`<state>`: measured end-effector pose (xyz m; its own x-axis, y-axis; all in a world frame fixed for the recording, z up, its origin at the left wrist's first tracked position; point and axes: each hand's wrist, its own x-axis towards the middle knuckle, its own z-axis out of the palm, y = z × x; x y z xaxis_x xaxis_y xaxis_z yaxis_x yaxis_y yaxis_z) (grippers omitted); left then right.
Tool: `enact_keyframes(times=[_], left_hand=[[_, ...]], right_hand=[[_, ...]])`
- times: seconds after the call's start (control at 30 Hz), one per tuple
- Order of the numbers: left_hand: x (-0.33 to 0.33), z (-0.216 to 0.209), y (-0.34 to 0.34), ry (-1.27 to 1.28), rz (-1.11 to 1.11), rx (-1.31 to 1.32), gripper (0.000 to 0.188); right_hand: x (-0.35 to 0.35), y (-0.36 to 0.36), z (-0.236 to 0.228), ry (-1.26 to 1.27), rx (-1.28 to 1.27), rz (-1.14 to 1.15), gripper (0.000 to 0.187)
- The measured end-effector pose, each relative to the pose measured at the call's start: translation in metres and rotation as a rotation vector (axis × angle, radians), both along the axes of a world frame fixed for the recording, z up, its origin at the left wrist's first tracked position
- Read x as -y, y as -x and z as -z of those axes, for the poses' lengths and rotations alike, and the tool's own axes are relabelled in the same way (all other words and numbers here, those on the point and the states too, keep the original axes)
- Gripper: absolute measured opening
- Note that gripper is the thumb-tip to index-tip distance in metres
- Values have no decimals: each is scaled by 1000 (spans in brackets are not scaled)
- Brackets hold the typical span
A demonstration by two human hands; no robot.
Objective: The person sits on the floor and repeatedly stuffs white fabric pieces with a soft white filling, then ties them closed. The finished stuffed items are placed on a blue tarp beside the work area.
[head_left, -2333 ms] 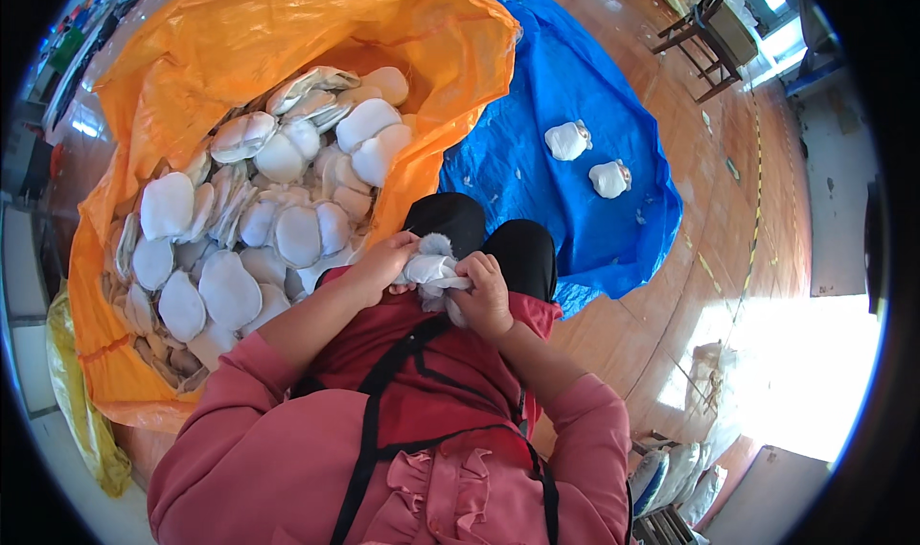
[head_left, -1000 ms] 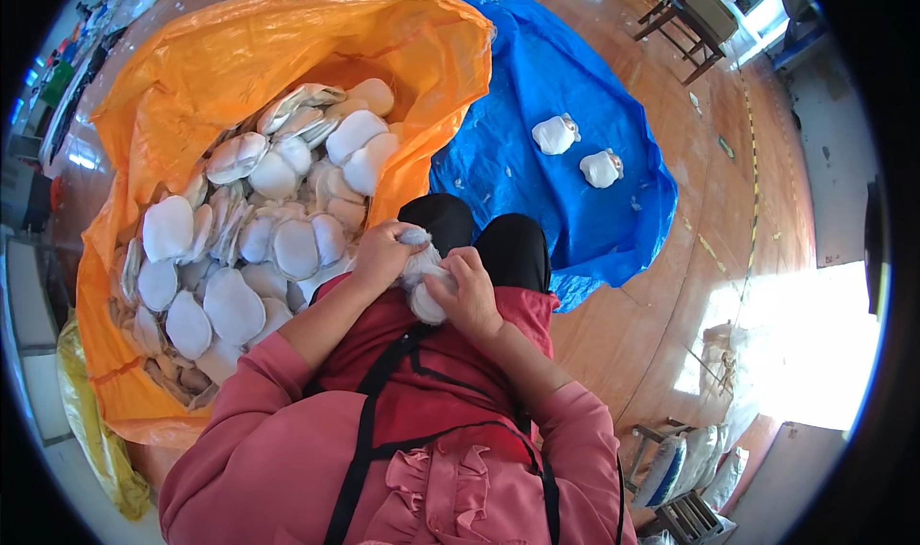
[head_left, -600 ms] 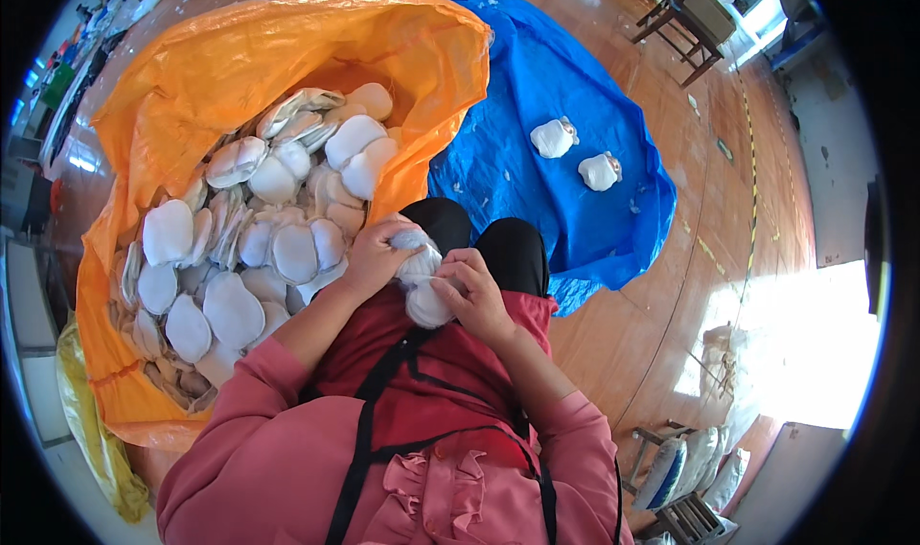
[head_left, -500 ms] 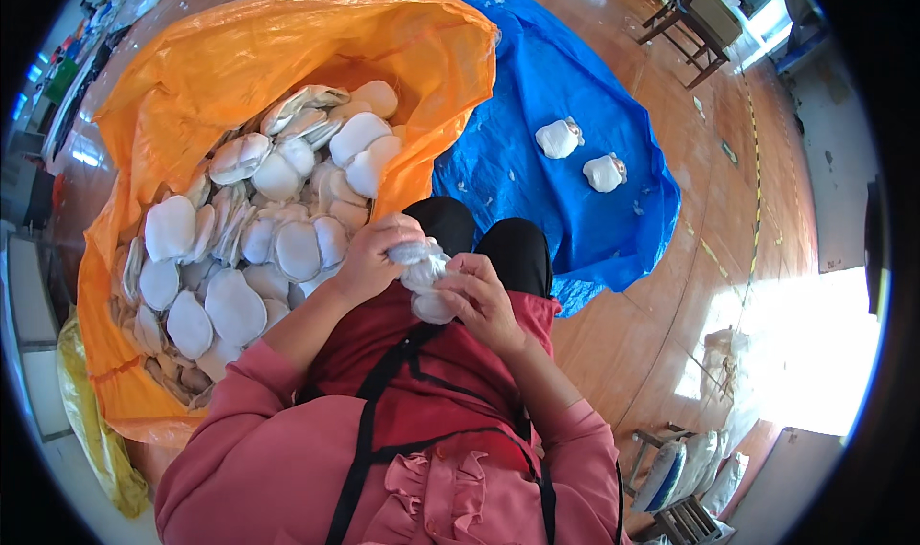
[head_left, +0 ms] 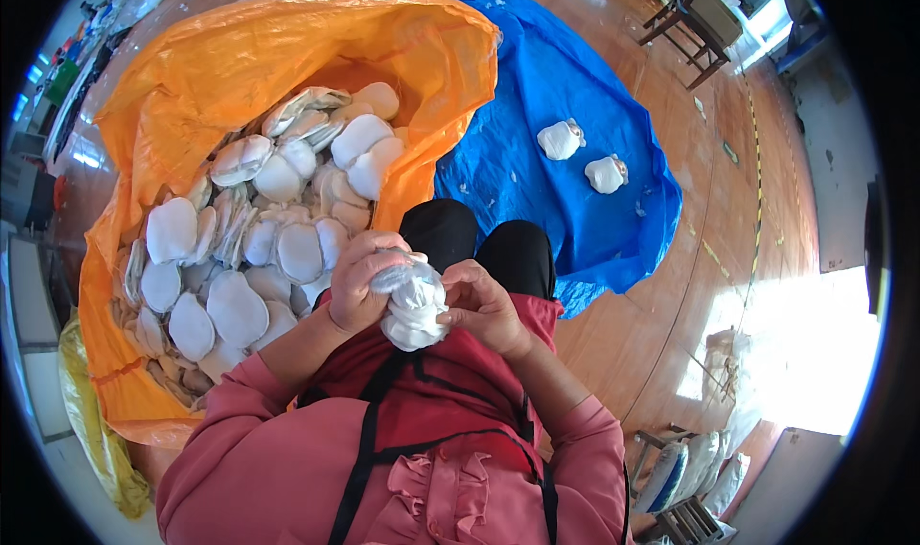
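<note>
My left hand [head_left: 362, 281] curls over the top of a soft white bundle in clear crinkly plastic wrap [head_left: 412, 305], fingers closed down on it from the left side, thumb tucked out of sight. My right hand [head_left: 484, 305] meets it from the other side, fingertips pinched into the wrap at the bundle's right edge, so both hands grip the same piece, pressed between them just above my lap. The bundle looks squashed and rounded (whether it is one pad folded or several stacked, I cannot tell).

Below my hands lies my dark red apron with black straps [head_left: 431, 401], over pink sleeves. Beyond my knuckles, my black trousered knees [head_left: 479, 248] point forward.

To my left, touching my knee, a big orange plastic sack [head_left: 240, 56] gapes open, its mouth rolled back, filled with many flat white oval pads [head_left: 249, 257] heaped loosely on one another. Ahead and to the right, a blue plastic tarp [head_left: 537, 142] spreads over the brown wooden floor [head_left: 671, 286], its edge against the sack. Two white wrapped bundles [head_left: 585, 157] sit on it, near each other and well apart from my hands. A yellow sack [head_left: 91, 420] lies beside the orange one at far left.
</note>
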<state>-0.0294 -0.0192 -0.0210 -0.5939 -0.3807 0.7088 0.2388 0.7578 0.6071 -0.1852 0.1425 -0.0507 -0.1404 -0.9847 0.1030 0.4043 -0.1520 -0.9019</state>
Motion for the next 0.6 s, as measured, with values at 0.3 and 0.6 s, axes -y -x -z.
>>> enact_keyframes(times=[0.3, 0.6], left_hand=[[-3, 23, 4, -918, 245, -73, 18], [5, 54, 12, -1352, 257, 7, 13]], right_hand=[[25, 3, -27, 213, -715, 199, 50], [19, -23, 18, -150, -113, 143, 51]])
